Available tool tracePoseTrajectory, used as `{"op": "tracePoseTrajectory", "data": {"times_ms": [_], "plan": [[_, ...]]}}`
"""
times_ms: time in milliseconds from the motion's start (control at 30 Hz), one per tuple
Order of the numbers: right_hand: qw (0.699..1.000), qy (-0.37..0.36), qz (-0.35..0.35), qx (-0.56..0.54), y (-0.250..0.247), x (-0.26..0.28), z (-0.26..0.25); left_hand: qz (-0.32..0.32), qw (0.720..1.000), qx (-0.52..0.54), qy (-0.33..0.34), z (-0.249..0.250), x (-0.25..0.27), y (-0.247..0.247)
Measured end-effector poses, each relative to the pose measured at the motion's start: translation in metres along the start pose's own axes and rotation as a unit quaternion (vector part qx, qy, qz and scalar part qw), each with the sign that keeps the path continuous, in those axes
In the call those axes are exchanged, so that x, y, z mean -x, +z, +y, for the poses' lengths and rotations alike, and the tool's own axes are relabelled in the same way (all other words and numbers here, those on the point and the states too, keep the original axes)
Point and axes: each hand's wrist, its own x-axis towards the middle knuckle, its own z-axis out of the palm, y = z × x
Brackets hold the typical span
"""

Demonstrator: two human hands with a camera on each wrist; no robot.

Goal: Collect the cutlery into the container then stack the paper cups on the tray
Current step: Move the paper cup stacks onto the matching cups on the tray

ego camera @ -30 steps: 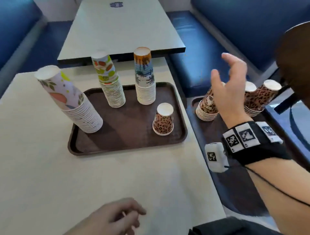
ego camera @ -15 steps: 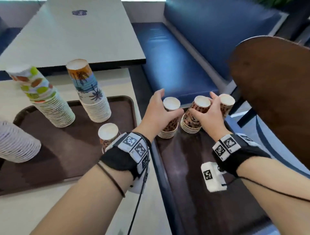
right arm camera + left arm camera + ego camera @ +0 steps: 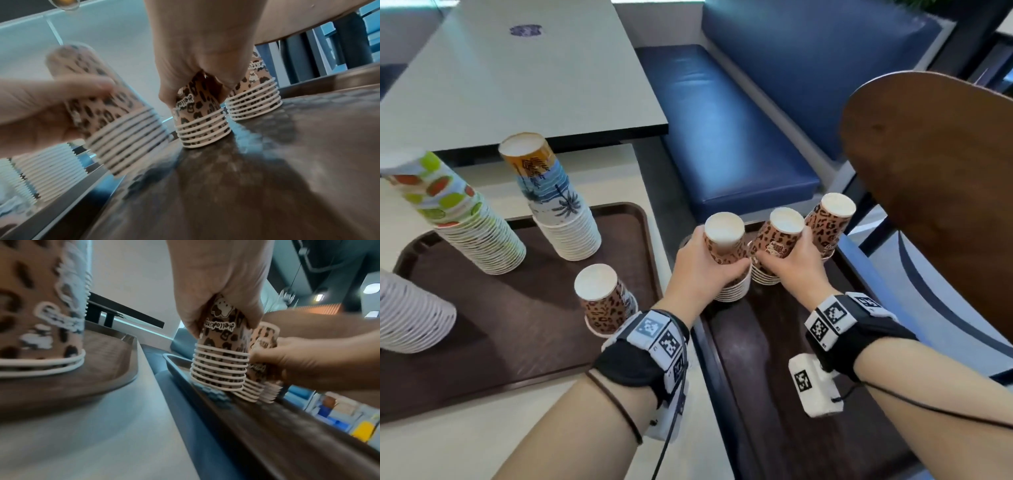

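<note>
Three short stacks of upturned leopard-print paper cups stand on a dark tray to the right of the table. My left hand grips the left stack around its top cup. In the right wrist view this stack leans over, blurred. My right hand grips the middle stack, also seen as the stack standing on the tray. The third stack stands untouched at the far right. No cutlery or container is in view.
A brown tray on the table carries a small leopard stack, a palm-print stack, a fruit-print stack and a white stack. A blue bench lies behind, a wooden chair back at right.
A second ago my left hand lay at the table's near edge and my right hand hovered open. Both have since reached the right tray and closed round leopard stacks.
</note>
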Motion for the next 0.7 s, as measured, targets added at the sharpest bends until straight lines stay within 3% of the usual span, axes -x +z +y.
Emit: {"op": "tracePoseTrajectory", "data": {"times_ms": [167, 267, 367, 500, 700], "plan": [[0.992, 0.025, 0.048, -0.112, -0.003, 0.037, -0.020, -0.016, 0.992, 0.125, -0.020, 0.013, 0.078, -0.051], [0.982, -0.031, 0.056, -0.177, 0.009, 0.058, -0.068, 0.028, 0.984, 0.173, -0.043, 0.004, 0.128, -0.099], [0.967, -0.095, 0.016, -0.235, 0.030, 0.082, -0.126, 0.093, 0.980, 0.167, -0.063, -0.013, 0.165, -0.152], [0.971, -0.136, -0.057, -0.186, 0.077, 0.113, -0.172, 0.180, 0.975, 0.114, -0.062, -0.036, 0.193, -0.210], [0.982, -0.097, -0.152, -0.051, 0.136, 0.143, -0.151, 0.234, 0.967, 0.091, -0.033, -0.053, 0.208, -0.250]]}}
